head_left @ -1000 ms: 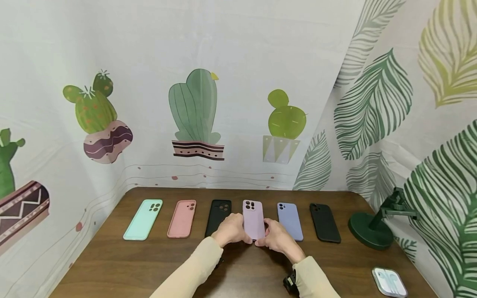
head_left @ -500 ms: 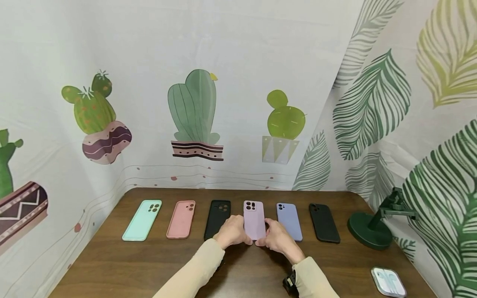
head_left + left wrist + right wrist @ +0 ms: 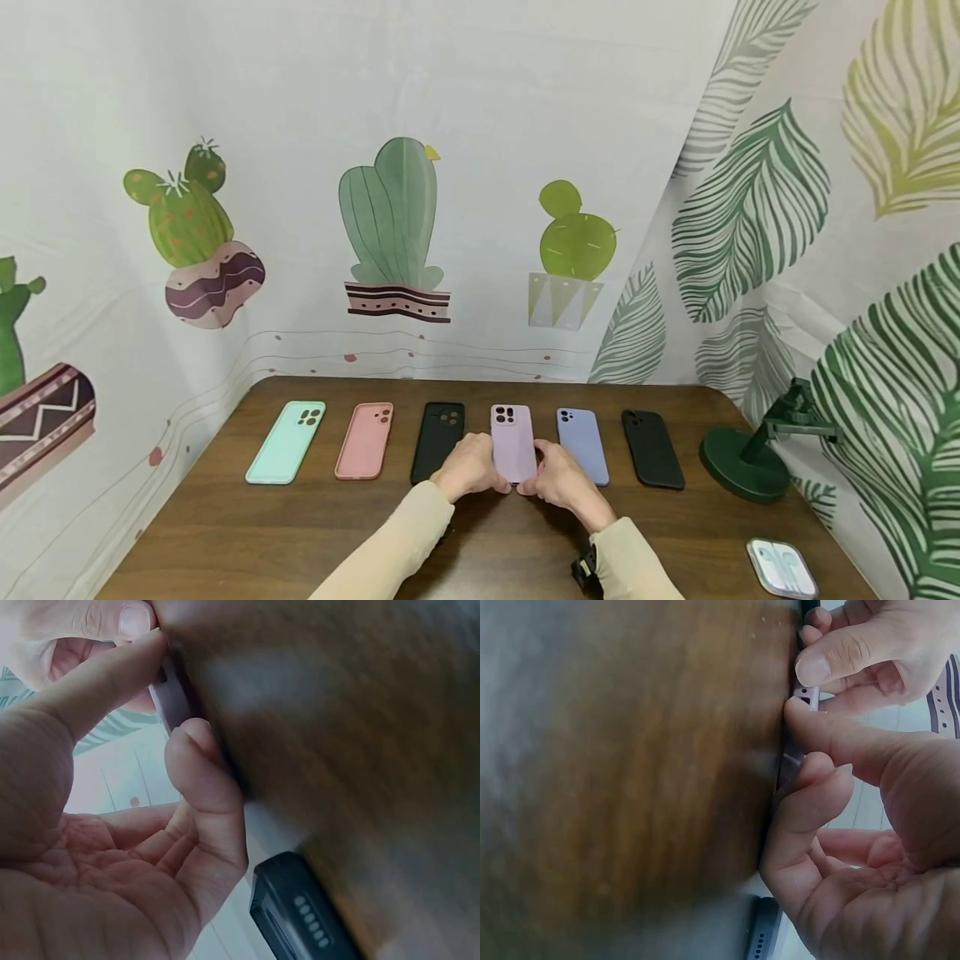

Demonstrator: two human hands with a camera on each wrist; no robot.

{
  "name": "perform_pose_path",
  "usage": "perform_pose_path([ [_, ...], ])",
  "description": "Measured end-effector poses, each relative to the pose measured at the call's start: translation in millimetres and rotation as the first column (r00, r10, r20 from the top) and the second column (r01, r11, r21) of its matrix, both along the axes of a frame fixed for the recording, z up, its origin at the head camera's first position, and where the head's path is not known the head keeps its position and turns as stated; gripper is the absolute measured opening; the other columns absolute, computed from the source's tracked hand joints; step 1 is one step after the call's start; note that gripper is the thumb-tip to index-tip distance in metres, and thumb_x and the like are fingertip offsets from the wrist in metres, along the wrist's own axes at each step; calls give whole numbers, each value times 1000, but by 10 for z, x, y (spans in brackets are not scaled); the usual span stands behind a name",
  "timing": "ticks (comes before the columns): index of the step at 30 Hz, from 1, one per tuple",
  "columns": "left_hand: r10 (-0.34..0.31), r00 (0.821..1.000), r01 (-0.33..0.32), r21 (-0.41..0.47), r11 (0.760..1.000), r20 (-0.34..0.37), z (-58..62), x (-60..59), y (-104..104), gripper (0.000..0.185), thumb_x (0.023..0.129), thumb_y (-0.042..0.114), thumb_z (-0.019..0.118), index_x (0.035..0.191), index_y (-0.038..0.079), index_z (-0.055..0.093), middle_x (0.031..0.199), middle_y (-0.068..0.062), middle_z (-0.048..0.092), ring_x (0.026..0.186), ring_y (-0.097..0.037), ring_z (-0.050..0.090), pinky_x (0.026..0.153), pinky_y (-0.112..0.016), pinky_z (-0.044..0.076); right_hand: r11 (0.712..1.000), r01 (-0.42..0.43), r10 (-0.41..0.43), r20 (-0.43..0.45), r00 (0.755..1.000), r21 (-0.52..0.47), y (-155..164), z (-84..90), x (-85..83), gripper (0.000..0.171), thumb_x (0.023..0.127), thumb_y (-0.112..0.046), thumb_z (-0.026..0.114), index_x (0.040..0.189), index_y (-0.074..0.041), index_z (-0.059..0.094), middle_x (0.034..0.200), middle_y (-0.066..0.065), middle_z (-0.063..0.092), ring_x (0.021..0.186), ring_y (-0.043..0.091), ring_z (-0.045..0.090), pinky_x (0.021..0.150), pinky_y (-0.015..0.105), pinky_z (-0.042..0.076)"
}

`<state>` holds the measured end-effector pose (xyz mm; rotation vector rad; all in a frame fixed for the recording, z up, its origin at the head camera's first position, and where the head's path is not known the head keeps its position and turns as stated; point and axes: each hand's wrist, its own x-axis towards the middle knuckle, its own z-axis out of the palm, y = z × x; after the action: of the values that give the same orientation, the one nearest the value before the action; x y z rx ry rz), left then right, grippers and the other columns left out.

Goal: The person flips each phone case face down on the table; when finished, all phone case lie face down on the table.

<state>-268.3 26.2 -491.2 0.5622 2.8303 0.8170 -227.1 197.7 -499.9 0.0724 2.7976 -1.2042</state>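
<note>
Near the middle of a row of phone cases lies a lilac phone case (image 3: 513, 443), back up, its camera cutouts at the far end. My left hand (image 3: 471, 465) holds its near left corner, thumb at the bottom edge. At the near right corner my right hand (image 3: 558, 477) holds it the same way, and the two thumbs almost meet. In the right wrist view a port opening shows in the case's bottom edge (image 3: 805, 696) between the thumbs. A black case (image 3: 439, 437) lies left of it, partly behind my left hand; a periwinkle case (image 3: 583, 444) lies on the right.
Farther left lie a pink case (image 3: 364, 442) and a mint case (image 3: 287, 443); another black case (image 3: 654, 448) lies at right. A green lamp base (image 3: 746, 465) and a clear box with earphones (image 3: 783, 568) stand on the wooden table's (image 3: 247, 542) right side.
The lilac case has slid very slightly to the right, with both hands staying on its near corners. The other cases lie as before.
</note>
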Motion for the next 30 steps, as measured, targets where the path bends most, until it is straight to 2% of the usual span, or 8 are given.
perform_pose_path([
  [5, -1, 1000, 1, 18, 1000, 4, -5, 7, -68, 44, 58, 26, 98, 82, 4, 68, 73, -3, 65, 63, -16, 56, 58, -32, 48, 999, 3, -3, -9, 1000, 37, -39, 24, 9, 90, 69, -10, 90, 145, 8, 45, 68, 5, 58, 56, 14, 54, 53, 27, 43],
  [9, -5, 1000, 5, 34, 999, 8, 27, 19, -193, 48, 61, 29, 95, 90, 2, 69, 76, -5, 66, 65, -18, 57, 60, -34, 49, 998, 9, -8, -18, 1000, 68, -87, 65, 41, 92, 69, -18, 92, 144, 7, 45, 75, 5, 57, 64, 16, 52, 58, 28, 42],
  [13, -25, 1000, 25, 34, 999, -12, 75, 36, -382, 68, 64, 34, 94, 114, -4, 67, 78, -4, 67, 68, -16, 59, 63, -35, 52, 997, -18, 22, -45, 999, 77, -160, 106, 90, 93, 71, -26, 91, 145, 7, 45, 80, 6, 57, 69, 15, 50, 61, 27, 40],
  [17, -31, 999, 32, 39, 999, -24, 92, 69, -601, 89, 65, 38, 93, 133, -7, 58, 82, -1, 68, 75, -14, 62, 69, -35, 54, 993, -70, 80, -97, 992, 96, -286, 137, 138, 89, 73, -32, 89, 143, 6, 49, 81, 4, 57, 69, 13, 48, 64, 26, 40],
  [20, -11, 999, 12, 13, 1000, -45, 109, 93, -759, 96, 64, 41, 93, 138, -6, 54, 93, -4, 70, 89, -20, 65, 82, -39, 56, 988, -115, 127, -115, 985, 103, -410, 158, 154, 87, 74, -34, 88, 142, 5, 50, 80, 2, 56, 69, 12, 48, 67, 26, 41],
  [22, 10, 998, -11, -20, 1000, -65, 123, 98, -857, 100, 63, 42, 93, 140, -6, 52, 108, -11, 69, 104, -27, 65, 92, -44, 55, 983, -150, 162, -119, 979, 107, -495, 168, 154, 86, 75, -35, 87, 142, 5, 50, 80, 2, 57, 69, 11, 48, 69, 27, 42],
  [25, 35, 996, -42, -80, 996, -86, 157, 81, -979, 108, 60, 44, 95, 144, -6, 48, 131, -20, 61, 124, -36, 58, 105, -51, 48, 976, -184, 196, -113, 974, 113, -624, 175, 141, 88, 76, -35, 87, 143, 6, 48, 81, 1, 57, 71, 11, 48, 76, 30, 44],
  [30, 14, 999, -20, -132, 991, -44, 181, -28, -1114, 112, 58, 39, 98, 145, -7, 46, 143, -24, 51, 130, -37, 52, 109, -50, 46, 974, -194, 203, -64, 977, 118, -812, 166, 95, 94, 75, -35, 88, 146, 7, 43, 81, -2, 58, 71, 11, 50, 77, 32, 47],
])
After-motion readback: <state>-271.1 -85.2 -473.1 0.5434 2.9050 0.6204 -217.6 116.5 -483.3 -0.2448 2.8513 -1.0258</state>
